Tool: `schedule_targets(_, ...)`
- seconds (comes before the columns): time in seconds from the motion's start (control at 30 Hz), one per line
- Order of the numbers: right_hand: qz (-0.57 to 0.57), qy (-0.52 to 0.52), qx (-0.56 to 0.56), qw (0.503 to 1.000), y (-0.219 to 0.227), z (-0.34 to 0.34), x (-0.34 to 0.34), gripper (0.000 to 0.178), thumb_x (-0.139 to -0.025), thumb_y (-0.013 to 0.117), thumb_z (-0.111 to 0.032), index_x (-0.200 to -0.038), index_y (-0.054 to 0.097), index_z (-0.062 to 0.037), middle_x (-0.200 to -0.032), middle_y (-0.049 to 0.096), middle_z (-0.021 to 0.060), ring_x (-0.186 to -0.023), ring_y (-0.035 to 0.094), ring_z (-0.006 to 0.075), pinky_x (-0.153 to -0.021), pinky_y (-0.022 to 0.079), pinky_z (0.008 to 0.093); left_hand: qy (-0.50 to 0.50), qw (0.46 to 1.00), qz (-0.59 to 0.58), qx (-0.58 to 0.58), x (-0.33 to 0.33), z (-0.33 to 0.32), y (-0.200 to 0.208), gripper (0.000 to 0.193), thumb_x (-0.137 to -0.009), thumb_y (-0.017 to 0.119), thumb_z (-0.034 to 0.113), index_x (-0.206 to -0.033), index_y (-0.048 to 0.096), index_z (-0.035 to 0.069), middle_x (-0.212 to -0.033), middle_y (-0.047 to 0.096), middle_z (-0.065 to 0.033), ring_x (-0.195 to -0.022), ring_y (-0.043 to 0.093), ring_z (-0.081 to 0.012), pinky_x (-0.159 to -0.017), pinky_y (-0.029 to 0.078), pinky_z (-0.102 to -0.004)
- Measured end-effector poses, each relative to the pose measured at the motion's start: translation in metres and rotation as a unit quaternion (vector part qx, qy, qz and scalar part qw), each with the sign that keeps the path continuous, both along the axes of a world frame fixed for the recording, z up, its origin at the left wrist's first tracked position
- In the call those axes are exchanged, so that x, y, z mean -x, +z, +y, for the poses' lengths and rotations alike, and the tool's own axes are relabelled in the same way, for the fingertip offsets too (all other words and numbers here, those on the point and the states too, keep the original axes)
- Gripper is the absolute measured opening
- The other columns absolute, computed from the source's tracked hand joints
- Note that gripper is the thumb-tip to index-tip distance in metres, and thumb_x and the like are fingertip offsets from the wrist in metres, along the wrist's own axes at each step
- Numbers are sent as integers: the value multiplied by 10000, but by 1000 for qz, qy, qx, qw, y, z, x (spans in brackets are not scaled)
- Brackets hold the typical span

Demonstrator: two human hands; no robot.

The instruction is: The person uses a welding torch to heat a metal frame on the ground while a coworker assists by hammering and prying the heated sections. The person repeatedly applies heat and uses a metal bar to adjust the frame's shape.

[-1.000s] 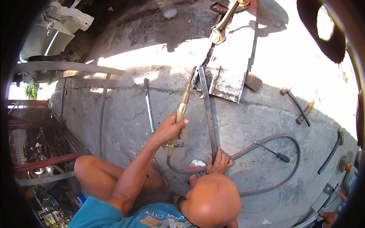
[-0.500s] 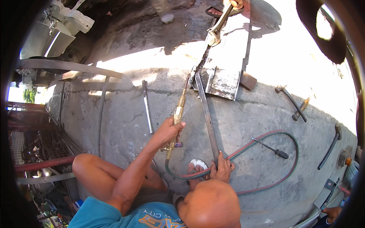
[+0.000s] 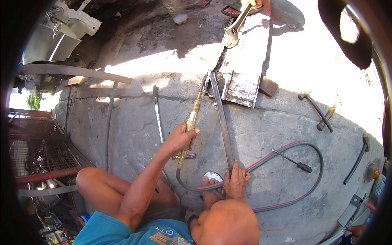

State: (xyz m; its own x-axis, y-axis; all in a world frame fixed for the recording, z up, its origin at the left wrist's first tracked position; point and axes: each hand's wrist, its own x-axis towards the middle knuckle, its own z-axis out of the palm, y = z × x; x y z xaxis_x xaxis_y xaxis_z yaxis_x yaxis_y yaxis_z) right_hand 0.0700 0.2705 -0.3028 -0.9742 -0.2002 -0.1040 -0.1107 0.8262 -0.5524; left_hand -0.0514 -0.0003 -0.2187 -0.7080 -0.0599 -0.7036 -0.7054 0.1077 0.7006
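In my left hand (image 3: 182,139) is a brass gas torch (image 3: 193,116), tip pointing away from me. Its tip is at the near left corner of a worn metal channel piece (image 3: 241,87) on the concrete. My right hand (image 3: 237,182) grips the near end of a long flat metal bar (image 3: 222,120), whose far end meets the same corner. A red and green twin hose (image 3: 320,171) runs from the torch past my sandalled foot (image 3: 210,179). Another person's hand (image 3: 256,3) holds an adjustable wrench (image 3: 237,29) at the channel piece's left edge.
Right of the metal bar lie a screwdriver (image 3: 303,166), a hammer (image 3: 316,110), a second hammer (image 3: 326,117) and another hammer (image 3: 357,159). A chrome bar (image 3: 158,114) lies left of the torch. A metal frame (image 3: 110,118) and red rack (image 3: 49,174) stand left. A block (image 3: 268,86) touches the channel piece.
The whole view has shifted slightly. The bar and my right hand have slid a little away from me, and the torch tip has moved slightly farther forward too.
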Motion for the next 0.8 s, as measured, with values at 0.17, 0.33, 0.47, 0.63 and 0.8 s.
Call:
schedule_targets(0.17, -11, -3, 31, 999, 8, -15, 5, 583, -947, 681, -177, -1439, 486, 69, -984, 638, 149, -990, 556, 300, -933, 334, 475, 1, 1000, 1, -5, 5, -1, 1, 233, -993, 658, 235, -1005, 505, 59, -727, 536, -19, -571, 547, -144, -524, 488, -328)
schedule_targets(0.33, 6, -4, 52, 999, 0, -14, 4, 561, -926, 709, -154, -1400, 510, 71, -919, 636, 163, -916, 565, 314, -910, 354, 475, 1, 1000, -2, -3, 4, -3, -1, 223, -997, 651, 228, -1002, 506, 59, -729, 541, -21, -576, 551, -145, -533, 491, -328)
schedule_targets(0.47, 49, -7, 40, 998, -14, -15, 5, 542, -913, 724, -149, -1373, 539, 70, -891, 637, 163, -881, 570, 317, -908, 357, 478, 1, 1000, -2, -6, 3, -9, -6, 218, -1000, 649, 228, -1002, 507, 62, -729, 543, -22, -580, 553, -147, -537, 491, -334)
schedule_targets(0.63, 78, -7, 42, 996, -33, -13, 3, 562, -883, 734, -128, -1378, 545, 62, -895, 642, 156, -903, 576, 316, -924, 365, 479, 8, 1000, 5, -16, 4, -9, -12, 217, -997, 656, 220, -1000, 507, 62, -721, 541, -23, -568, 548, -146, -537, 491, -337)
schedule_targets(0.8, 64, -12, 15, 998, -21, -14, 4, 642, -878, 721, -123, -1452, 486, 45, -970, 648, 177, -938, 608, 339, -936, 408, 487, -7, 999, 28, -13, 10, -2, -5, 214, -997, 656, 215, -1004, 510, 59, -719, 538, -18, -561, 541, -142, -529, 486, -333)
